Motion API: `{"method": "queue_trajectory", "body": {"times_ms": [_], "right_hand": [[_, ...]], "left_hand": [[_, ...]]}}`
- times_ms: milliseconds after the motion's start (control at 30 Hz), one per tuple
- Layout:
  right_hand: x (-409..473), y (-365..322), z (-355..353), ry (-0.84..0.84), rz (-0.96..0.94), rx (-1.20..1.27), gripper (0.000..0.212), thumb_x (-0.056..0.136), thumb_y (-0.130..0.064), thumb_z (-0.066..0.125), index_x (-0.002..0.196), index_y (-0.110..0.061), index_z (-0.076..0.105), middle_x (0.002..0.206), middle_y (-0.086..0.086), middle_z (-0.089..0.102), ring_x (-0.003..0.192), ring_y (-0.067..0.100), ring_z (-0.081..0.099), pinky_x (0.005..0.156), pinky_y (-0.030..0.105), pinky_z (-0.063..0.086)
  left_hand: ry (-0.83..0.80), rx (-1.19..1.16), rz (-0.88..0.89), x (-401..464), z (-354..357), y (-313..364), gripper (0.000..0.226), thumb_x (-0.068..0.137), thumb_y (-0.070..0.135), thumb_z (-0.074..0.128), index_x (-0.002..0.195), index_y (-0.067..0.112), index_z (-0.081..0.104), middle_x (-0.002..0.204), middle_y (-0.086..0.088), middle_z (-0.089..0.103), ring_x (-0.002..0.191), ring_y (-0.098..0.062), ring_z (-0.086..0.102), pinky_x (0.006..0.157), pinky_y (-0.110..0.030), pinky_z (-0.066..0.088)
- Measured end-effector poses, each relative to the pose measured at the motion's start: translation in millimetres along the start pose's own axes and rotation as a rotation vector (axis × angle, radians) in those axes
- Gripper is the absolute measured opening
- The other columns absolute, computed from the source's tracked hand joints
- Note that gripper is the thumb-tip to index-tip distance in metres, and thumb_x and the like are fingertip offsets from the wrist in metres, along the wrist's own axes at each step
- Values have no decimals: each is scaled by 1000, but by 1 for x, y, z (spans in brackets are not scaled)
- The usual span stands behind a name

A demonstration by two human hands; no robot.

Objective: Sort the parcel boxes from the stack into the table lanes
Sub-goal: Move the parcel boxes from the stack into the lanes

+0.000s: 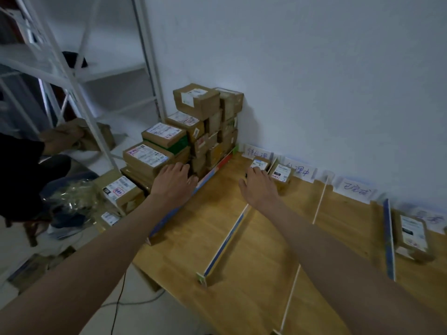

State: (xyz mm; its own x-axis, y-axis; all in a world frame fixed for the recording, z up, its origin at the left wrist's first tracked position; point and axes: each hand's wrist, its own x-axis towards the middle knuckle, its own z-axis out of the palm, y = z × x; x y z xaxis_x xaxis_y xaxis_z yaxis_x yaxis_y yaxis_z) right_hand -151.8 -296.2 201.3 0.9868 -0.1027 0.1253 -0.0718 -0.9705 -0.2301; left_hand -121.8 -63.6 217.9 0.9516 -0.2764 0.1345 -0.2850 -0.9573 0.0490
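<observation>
A stack of brown parcel boxes with white labels rises at the table's left end against the wall. My left hand reaches toward the low boxes at the stack's front, fingers spread, holding nothing. My right hand hovers over the first lane, fingertips at a small labelled box lying at the lane's far end; whether it touches the box is unclear. A second small box lies in the neighbouring lane. Another parcel rests in a lane at the far right.
The wooden table is split by thin upright dividers. Handwritten paper signs lean on the wall behind the lanes. More parcels sit left of the table, and a white metal rack stands at the left.
</observation>
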Motion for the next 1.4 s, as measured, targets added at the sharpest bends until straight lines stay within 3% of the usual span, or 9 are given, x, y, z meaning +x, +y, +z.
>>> {"method": "queue_trajectory", "body": {"times_ms": [167, 433, 600, 767, 967, 1133, 1267, 1400], "right_hand": [[65, -24, 11, 25, -2, 71, 40, 102, -37, 40, 130, -9, 48, 131, 14, 54, 123, 32, 50, 100, 45, 42], [150, -53, 0, 46, -13, 124, 43, 103, -36, 38, 135, -8, 47, 133, 14, 53, 126, 32, 49, 102, 45, 44], [197, -68, -12, 67, -3, 98, 39, 104, -36, 36, 125, -6, 50, 126, 15, 55, 116, 33, 52, 95, 45, 46], [240, -87, -17, 69, 63, 149, 43, 103, -36, 35, 128, -3, 48, 128, 18, 53, 118, 36, 50, 97, 46, 46], [287, -118, -21, 81, 187, 204, 47, 105, -37, 34, 134, -2, 44, 133, 19, 52, 122, 35, 50, 100, 46, 45], [332, -132, -19, 108, 349, 412, 36, 105, -36, 33, 111, -6, 51, 119, 17, 60, 97, 30, 57, 80, 33, 43], [357, -140, -15, 75, 502, 539, 49, 104, -41, 31, 120, -2, 55, 122, 19, 61, 105, 34, 59, 83, 32, 44], [370, -150, -10, 49, 585, 650, 43, 104, -41, 32, 106, -5, 57, 116, 17, 64, 105, 35, 64, 93, 40, 53]], "left_hand": [[8, 6, -5, 55, -5, -36, 44, 101, 48, 35, 129, 18, 51, 132, -8, 55, 121, -26, 52, 105, -43, 39], [11, 39, -63, 137, -25, -88, 54, 101, 49, 32, 139, 12, 45, 140, -12, 50, 125, -30, 50, 104, -47, 42], [87, 70, -7, 188, -39, -118, 56, 102, 49, 34, 141, 9, 45, 139, -14, 52, 127, -32, 50, 110, -48, 37], [90, 65, 38, 250, -44, -149, 57, 102, 49, 31, 139, 9, 46, 140, -15, 50, 127, -34, 49, 110, -49, 37], [80, 12, 83, 331, -44, -178, 63, 101, 53, 31, 144, 8, 42, 144, -17, 46, 131, -36, 46, 108, -51, 34], [81, -62, 135, 394, -39, -191, 64, 101, 53, 31, 142, 6, 43, 143, -18, 46, 128, -36, 46, 103, -50, 39], [17, -235, 103, 429, -32, -192, 65, 101, 54, 30, 145, 7, 39, 146, -17, 42, 132, -36, 43, 105, -49, 37], [-82, -415, 30, 447, -18, -187, 65, 101, 53, 30, 144, 6, 37, 145, -18, 44, 129, -37, 45, 102, -46, 39]]}}
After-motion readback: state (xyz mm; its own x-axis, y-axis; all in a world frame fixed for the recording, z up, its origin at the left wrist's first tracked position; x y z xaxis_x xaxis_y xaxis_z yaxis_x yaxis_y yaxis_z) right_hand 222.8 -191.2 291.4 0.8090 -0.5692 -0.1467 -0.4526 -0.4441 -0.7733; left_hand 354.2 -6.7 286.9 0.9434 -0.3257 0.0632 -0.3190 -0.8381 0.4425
